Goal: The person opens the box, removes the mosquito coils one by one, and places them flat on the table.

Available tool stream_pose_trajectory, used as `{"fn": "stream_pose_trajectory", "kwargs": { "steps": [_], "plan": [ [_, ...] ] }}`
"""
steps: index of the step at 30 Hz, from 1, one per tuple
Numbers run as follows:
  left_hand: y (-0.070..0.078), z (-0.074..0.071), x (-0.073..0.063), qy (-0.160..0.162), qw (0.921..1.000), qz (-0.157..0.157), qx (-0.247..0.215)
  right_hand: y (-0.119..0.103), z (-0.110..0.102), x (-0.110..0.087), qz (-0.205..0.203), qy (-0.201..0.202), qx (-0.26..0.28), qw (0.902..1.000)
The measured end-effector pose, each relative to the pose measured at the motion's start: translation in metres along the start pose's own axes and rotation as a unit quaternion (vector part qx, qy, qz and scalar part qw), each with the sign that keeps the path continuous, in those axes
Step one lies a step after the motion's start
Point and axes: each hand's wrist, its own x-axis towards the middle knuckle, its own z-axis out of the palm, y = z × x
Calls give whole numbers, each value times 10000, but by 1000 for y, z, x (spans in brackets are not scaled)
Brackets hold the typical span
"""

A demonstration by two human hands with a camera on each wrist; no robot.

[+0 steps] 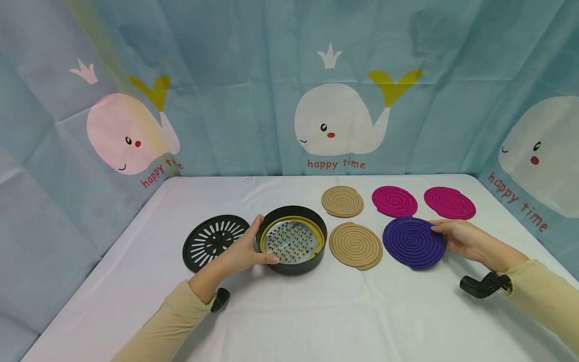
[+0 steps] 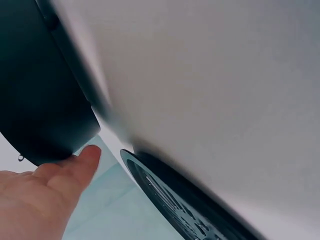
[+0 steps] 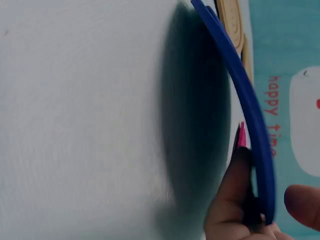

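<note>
My left hand (image 1: pixel 242 250) holds the left side of a round black bowl (image 1: pixel 293 267), its thumb at the front rim. Inside the bowl sits a metal grater plate (image 1: pixel 290 242) in a yellow ring (image 1: pixel 319 236). In the left wrist view, the fingers (image 2: pixel 82 165) lie along the bowl's dark outer wall (image 2: pixel 40 95). My right hand (image 1: pixel 461 239) grips the right edge of a purple spiral coaster (image 1: pixel 413 242). The right wrist view shows this coaster (image 3: pixel 245 95) on edge, tilted above its shadow, with fingers (image 3: pixel 232 190) on its underside.
A black slotted disc (image 1: pixel 214 240) lies left of the bowl. Two tan spiral coasters (image 1: pixel 356 245) and two magenta ones (image 1: pixel 394 201) lie right of and behind it. A white cloth (image 1: pixel 294 317) covers the table; a blue whale-print curtain (image 1: pixel 235 100) hangs behind.
</note>
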Motion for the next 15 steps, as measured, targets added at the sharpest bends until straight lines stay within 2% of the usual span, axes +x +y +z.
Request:
{"fn": "stream_pose_trajectory", "kwargs": {
  "steps": [9,15],
  "plan": [
    [3,0,-5,193,9997,-121,112,-6,-17,-2,259,183,-135,9994],
    [5,-5,-16,427,9982,-41,410,-13,-20,-7,81,313,-1027,9942]
  ]
}}
